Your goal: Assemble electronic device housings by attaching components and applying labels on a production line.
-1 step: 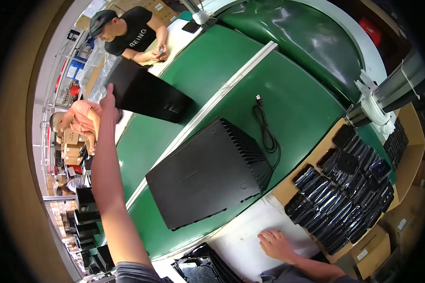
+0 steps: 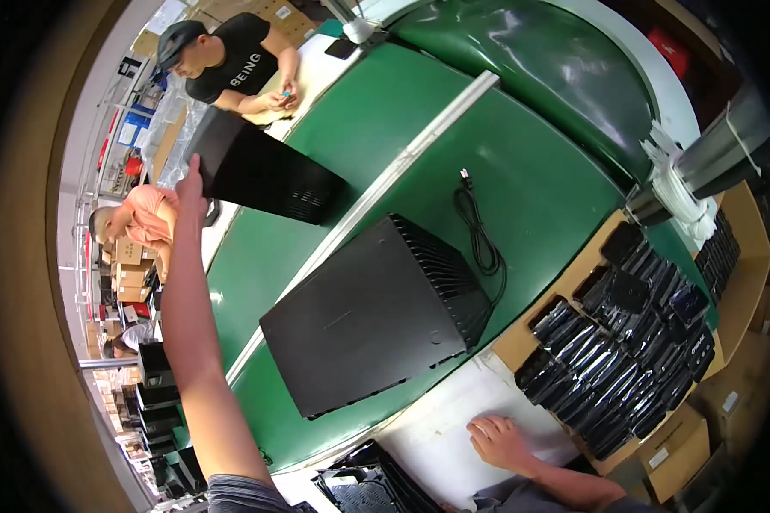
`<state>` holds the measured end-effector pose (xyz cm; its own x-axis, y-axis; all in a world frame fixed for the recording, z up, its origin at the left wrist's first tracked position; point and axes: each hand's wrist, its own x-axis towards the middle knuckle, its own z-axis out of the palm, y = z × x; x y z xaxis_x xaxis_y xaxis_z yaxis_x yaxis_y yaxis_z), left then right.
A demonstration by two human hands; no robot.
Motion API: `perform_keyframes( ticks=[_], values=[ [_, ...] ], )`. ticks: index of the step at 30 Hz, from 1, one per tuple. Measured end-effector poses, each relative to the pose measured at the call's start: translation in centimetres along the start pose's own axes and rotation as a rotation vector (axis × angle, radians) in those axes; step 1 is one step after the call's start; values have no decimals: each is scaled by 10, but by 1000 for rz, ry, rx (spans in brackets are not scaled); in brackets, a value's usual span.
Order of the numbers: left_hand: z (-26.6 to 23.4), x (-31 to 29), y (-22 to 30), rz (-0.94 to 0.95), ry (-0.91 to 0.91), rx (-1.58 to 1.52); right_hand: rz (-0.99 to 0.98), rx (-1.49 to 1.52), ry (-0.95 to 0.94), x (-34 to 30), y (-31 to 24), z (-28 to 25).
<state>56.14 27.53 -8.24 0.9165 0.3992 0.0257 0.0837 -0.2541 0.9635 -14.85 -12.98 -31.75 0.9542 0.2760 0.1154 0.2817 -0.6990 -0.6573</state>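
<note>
My left arm reaches far out, and my left hand (image 2: 194,181) is closed on the outer end of a black computer case (image 2: 261,167) that stands across the far side of the green belt (image 2: 385,111). A second black computer case (image 2: 364,316) lies nearer, its broad smooth side up and its slotted end to the right. Beside that slotted end a black power cord (image 2: 479,231) lies bundled, plug outward. Holding nothing, my right hand (image 2: 500,440) rests on the white table (image 2: 441,427) with its fingers slightly bent and apart.
A pale rail (image 2: 411,150) runs along the belt. At right stands a carton (image 2: 509,352) packed with several black plastic-wrapped items. Black panels (image 2: 372,483) lie at the front edge. Across the belt, a person in black (image 2: 239,64) works; another wears orange (image 2: 150,214).
The whole view has shifted very slightly. My left hand stays on the far computer case, and my right hand has not moved.
</note>
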Motion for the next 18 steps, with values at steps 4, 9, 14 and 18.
perform_keyframes(
  ticks=[4,9,14,18],
  values=[
    [-18,-9,-2,-45,54,259,40,3,-35,-1,-2,-6],
    [18,-194,46,523,-281,696,59,120,15,-8,7,-9],
    [61,-498,111,772,-819,1045,444,1030,245,-11,10,-11],
    [39,-487,92,1031,-493,1392,306,1355,420,46,14,-119]
  ],
)
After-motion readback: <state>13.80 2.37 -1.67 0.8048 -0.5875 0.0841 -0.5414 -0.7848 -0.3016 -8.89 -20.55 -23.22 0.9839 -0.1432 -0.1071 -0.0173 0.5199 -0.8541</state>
